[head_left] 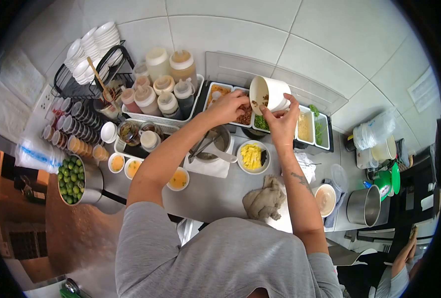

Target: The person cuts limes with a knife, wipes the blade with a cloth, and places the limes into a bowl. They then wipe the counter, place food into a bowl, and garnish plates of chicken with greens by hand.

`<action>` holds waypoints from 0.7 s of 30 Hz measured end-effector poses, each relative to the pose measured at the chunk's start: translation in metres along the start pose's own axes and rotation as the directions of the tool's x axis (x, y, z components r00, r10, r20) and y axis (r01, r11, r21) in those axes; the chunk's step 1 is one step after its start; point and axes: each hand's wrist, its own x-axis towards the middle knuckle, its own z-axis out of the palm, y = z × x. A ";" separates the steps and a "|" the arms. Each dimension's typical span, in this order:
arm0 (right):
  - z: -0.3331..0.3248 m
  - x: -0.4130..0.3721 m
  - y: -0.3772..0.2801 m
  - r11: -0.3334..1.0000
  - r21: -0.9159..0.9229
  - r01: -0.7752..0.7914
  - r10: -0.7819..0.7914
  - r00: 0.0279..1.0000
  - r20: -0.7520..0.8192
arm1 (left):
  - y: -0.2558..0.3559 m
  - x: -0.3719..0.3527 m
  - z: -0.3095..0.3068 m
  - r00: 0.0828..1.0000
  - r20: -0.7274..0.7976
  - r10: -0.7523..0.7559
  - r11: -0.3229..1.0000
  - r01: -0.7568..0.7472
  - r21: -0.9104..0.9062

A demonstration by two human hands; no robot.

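Note:
My right hand (281,120) holds a white cup (269,93) tilted on its side above the row of topping trays (307,127), with dark bits inside it. My left hand (227,107) reaches into the tray of brown topping (245,115) just left of the cup, fingers pinched together on some of it. Below my hands stands a white bowl of yellow strips (252,156) on the steel counter (215,196).
Squeeze bottles (163,92) fill a tray at the back left, beside a rack of white bowls (89,52). A pot of limes (72,180), small sauce dishes (179,179), a crumpled cloth (264,199) and a steel pot (364,205) sit around. Another person is at the lower right (404,265).

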 end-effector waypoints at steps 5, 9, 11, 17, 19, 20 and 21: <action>-0.009 -0.005 0.004 0.903 0.389 -0.181 0.170 0.983 0.065 | 0.001 0.005 -0.005 0.993 -0.096 -0.075 0.996 0.070 -0.051; -0.012 -0.007 0.015 0.873 0.452 -0.186 0.175 0.982 0.068 | 0.006 0.015 -0.010 0.980 -0.198 -0.008 1.000 0.012 0.017; -0.012 -0.008 0.016 0.875 0.446 -0.189 0.176 0.982 0.070 | 0.017 0.022 -0.006 0.980 -0.196 0.017 0.999 -0.008 0.049; -0.002 -0.006 0.004 0.902 0.397 -0.168 0.134 0.985 0.112 | 0.021 0.047 0.021 0.987 -0.060 0.146 0.926 -0.115 0.359; 0.000 0.000 0.007 0.907 0.400 -0.130 0.097 0.990 0.102 | 0.022 0.054 0.025 0.991 -0.001 0.130 0.922 -0.121 0.367; 0.000 0.002 0.007 0.914 0.389 -0.118 0.083 0.991 0.104 | 0.021 0.056 0.025 0.989 0.002 0.151 0.928 -0.142 0.345; 0.000 0.004 0.007 0.919 0.378 -0.107 0.072 0.992 0.106 | 0.018 0.058 0.025 0.985 0.027 0.170 0.926 -0.170 0.336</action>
